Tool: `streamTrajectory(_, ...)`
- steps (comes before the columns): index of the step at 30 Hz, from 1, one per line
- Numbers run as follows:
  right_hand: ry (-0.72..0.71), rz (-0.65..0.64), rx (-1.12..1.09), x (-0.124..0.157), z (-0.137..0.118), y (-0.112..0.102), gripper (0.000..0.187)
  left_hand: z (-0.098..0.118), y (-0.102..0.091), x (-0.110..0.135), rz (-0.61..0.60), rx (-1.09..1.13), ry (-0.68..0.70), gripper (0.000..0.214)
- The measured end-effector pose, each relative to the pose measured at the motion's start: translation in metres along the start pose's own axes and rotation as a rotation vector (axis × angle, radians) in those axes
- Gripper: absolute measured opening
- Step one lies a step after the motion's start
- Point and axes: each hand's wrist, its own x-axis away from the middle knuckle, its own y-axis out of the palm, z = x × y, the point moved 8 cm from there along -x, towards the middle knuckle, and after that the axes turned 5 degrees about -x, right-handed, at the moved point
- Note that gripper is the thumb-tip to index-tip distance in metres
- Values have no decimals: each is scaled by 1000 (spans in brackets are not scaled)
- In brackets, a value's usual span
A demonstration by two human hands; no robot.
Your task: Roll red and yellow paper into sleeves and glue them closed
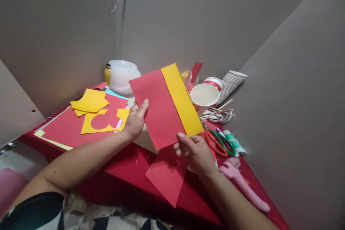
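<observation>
Between my two hands a red sheet of paper [159, 104] is held up at a tilt, with a yellow paper strip [182, 102] along its right side. My left hand [134, 122] pinches the red sheet's left edge, thumb on the near face. At the lower right corner, my right hand [195, 149] grips the sheet between thumb and fingers, close to the strip's bottom end. Another red piece of paper [167, 176] lies below, over the table's front edge. Most of the fingers of my left hand are hidden behind the sheet.
Left are stacked coloured sheets [61, 125] and yellow cut pieces [93, 100]. Behind stand plastic tubs [122, 75] and a yellow bottle [107, 74]. Right are paper cups [205, 95], a leaning cup stack [230, 84], sticks [221, 109], scissors [215, 143] and a pink glue gun [245, 183]. Grey walls enclose the table.
</observation>
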Motion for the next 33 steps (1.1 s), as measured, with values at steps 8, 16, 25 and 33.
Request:
streamTrajectory(8, -11, -20, 18, -2, 1, 1, 42, 0, 0, 0, 3, 39, 1, 36)
streamTrajectory(16, -93, -122, 98, -5, -4, 7, 39, 10, -24, -9, 253, -20, 44, 30)
streamTrajectory(25, -662, 193, 153, 7, -74, -39, 29, 51, -57, -45, 390, 190, 316, 14)
streamTrajectory(33, -833, 400, 503, 11, -96, -52, 35, 47, -60, -49, 388, 189, 292, 13)
